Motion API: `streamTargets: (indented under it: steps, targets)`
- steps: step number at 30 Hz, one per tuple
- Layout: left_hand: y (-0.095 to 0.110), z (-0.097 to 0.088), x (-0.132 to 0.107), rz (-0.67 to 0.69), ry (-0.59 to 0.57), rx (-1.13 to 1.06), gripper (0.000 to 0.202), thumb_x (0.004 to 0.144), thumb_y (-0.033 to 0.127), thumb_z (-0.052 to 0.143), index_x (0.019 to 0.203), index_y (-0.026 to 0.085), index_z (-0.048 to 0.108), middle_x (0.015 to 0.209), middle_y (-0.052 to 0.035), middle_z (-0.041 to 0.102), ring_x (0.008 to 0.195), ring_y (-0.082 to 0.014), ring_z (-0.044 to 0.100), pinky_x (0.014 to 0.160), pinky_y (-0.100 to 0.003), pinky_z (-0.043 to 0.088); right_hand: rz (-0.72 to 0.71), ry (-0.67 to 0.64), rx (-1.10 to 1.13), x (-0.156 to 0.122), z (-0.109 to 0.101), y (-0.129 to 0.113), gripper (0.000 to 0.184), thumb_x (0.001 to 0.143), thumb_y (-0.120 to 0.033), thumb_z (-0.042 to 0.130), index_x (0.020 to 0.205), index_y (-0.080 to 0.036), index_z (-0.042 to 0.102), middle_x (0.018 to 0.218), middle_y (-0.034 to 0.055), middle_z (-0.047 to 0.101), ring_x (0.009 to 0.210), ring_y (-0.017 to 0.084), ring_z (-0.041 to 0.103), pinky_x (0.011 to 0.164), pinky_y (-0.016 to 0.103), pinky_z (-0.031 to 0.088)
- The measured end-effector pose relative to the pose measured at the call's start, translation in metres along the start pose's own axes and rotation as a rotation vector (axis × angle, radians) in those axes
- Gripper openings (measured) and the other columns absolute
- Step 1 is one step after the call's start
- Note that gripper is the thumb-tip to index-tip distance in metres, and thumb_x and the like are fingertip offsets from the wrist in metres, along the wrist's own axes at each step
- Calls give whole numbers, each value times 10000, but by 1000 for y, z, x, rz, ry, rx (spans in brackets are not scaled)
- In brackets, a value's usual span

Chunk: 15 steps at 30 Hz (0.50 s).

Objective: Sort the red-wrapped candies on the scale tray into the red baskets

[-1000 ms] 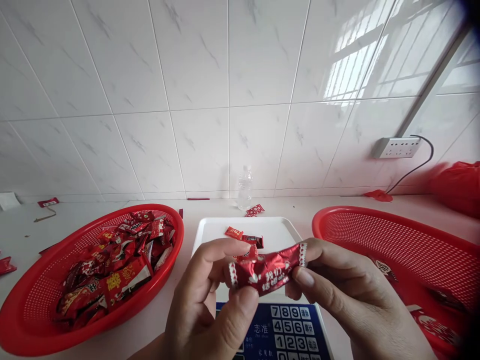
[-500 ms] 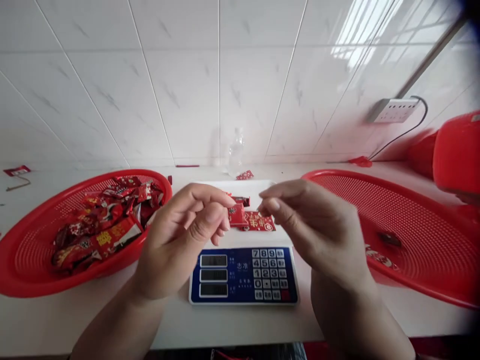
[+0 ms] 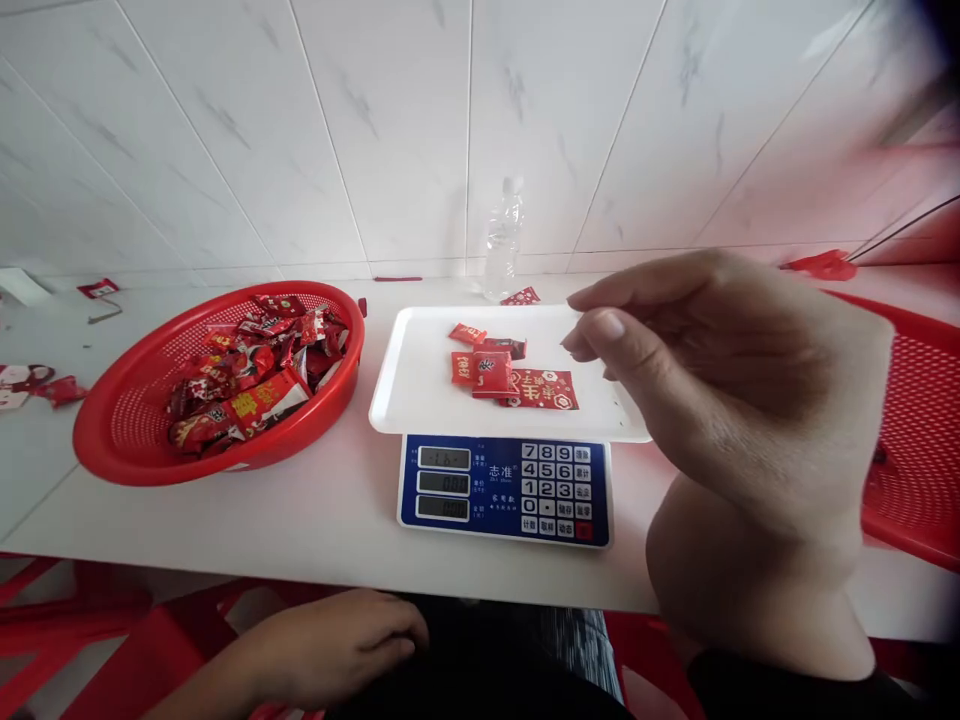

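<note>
My right hand [image 3: 735, 400] is raised close to the camera, over the right edge of the white scale tray [image 3: 420, 400]. Its thumb and forefinger are pinched together with nothing visible between them. Several small red wrapped candies [image 3: 510, 375] lie in the middle of the tray. My left hand [image 3: 337, 645] rests palm down on my lap below the table edge, fingers relaxed and holding nothing. The blue scale panel [image 3: 506, 490] with its keypad faces me.
A red mesh basket [image 3: 217, 455] heaped with red candy packets [image 3: 247, 375] stands left of the scale. Another red basket [image 3: 915, 440] sits at the right, mostly behind my hand. A clear water bottle [image 3: 502, 240] stands by the tiled wall. Loose wrappers [image 3: 45, 385] lie at far left.
Both hands have let go of the red candy, which now lies on the tray. My left hand dropped to my lap. My right hand rose toward the camera. The view tilted down.
</note>
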State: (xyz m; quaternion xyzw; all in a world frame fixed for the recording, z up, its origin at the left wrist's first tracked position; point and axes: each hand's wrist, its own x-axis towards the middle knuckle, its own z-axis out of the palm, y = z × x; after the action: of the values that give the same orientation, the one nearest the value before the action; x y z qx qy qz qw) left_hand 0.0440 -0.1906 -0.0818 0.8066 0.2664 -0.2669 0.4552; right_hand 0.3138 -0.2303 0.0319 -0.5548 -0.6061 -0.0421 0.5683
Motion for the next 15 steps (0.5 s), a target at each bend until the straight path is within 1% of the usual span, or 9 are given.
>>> streamTargets:
  steps: [2, 3, 5, 6, 7, 9, 11, 13, 15]
  targets:
    - [-5, 11, 2, -63, 1, 2, 338, 910, 232, 501, 1201, 257, 670, 1208, -77, 700, 1093, -289, 649, 917, -405, 498, 3, -14, -18, -1, 2, -3, 104, 917, -222, 629, 817, -240, 651, 712, -12, 678, 661, 158, 649, 573, 285, 508]
    - [-5, 13, 1, -48, -5, -14, 351, 887, 222, 532, 1207, 259, 671, 1212, -78, 701, 1093, -294, 650, 918, -410, 498, -13, -47, -21, -2, 2, -3, 93, 919, -239, 629, 829, -242, 654, 721, -12, 685, 663, 158, 652, 571, 280, 511]
    - [-3, 7, -8, 50, 3, -122, 372, 866, 216, 568, 1221, 264, 666, 1189, -68, 718, 1060, -269, 668, 901, -375, 509, -60, -142, -29, -2, 3, -1, 67, 918, -283, 636, 868, -249, 663, 748, -14, 709, 659, 155, 664, 546, 263, 512]
    - [-1, 1, -15, 109, 39, -210, 356, 875, 234, 571, 1217, 256, 666, 1159, -65, 730, 1030, -247, 679, 880, -345, 518, -84, -183, -44, -2, 3, 2, 69, 918, -303, 636, 885, -252, 667, 758, -17, 720, 650, 150, 668, 524, 251, 508]
    - [0, -7, -23, 158, 107, -298, 328, 890, 264, 568, 1201, 241, 667, 1119, -67, 740, 995, -225, 688, 854, -316, 527, -107, -211, -68, -3, 4, 5, 83, 921, -323, 631, 898, -254, 671, 764, -21, 727, 635, 142, 670, 503, 238, 504]
    - [1, -22, -41, 204, 338, -420, 260, 919, 332, 547, 1112, 214, 675, 1020, -63, 748, 926, -193, 692, 812, -279, 535, -151, -229, -132, -3, 6, 11, 115, 930, -356, 617, 909, -260, 677, 763, -35, 733, 593, 119, 664, 476, 210, 498]
    - [-1, -36, -56, 168, 674, -425, 213, 927, 364, 527, 988, 213, 666, 926, -43, 729, 883, -180, 681, 803, -276, 535, -187, -207, -192, -4, 8, 17, 124, 935, -376, 607, 921, -276, 679, 752, -55, 728, 540, 93, 644, 460, 187, 489]
    - [-8, -49, -65, 96, 1018, -337, 201, 917, 385, 522, 924, 225, 645, 872, -27, 705, 855, -184, 669, 799, -288, 535, -203, -191, -229, -6, 8, 21, 118, 935, -386, 605, 933, -292, 676, 743, -68, 723, 504, 81, 632, 444, 174, 480]
    - [-18, -64, -70, -3, 1301, -191, 218, 902, 411, 522, 930, 230, 640, 913, -38, 705, 893, -208, 666, 836, -318, 531, -218, -187, -254, -7, 8, 24, 112, 931, -395, 605, 947, -307, 672, 745, -72, 725, 496, 82, 635, 426, 169, 473]
